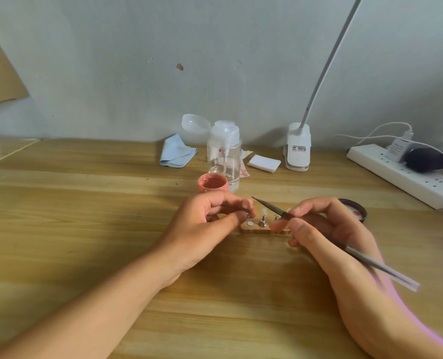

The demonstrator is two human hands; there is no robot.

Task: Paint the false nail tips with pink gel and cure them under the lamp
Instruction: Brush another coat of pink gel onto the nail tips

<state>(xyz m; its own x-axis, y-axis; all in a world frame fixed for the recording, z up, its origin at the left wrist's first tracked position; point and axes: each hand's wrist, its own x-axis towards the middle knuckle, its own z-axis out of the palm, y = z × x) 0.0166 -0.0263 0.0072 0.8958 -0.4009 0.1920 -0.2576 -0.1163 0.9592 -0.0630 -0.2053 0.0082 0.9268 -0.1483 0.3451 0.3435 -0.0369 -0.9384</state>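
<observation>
Wooden base (256, 230) lies on the worktop (85, 203). Left hand (210, 218) at the base's left end, thumb and forefinger pinching a metal peg (248, 215). Right hand (318, 229) over the base's right end, gripping the brush (344, 248), bristles angled up-left above the base. One clear nail tip (263, 211) stands upright mid-base. Open pink gel pot (212, 183) just behind the base, pump bottle (224, 156) farther behind, dark lid (355, 207) to its right.

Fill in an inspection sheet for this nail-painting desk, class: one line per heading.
Surface: wooden table, marked grain.
Job's things: open pink gel pot; brush; nail tip on a stand; clip lamp at the back.
Clutter: pump bottle with lid flipped up, blue cloth, white pads, jar lid.
Hands: left hand pinches a small metal stand; right hand holds the brush.
Cables: white cable running to a power strip, right.
Surroundings: grey wall; cardboard, upper left.
</observation>
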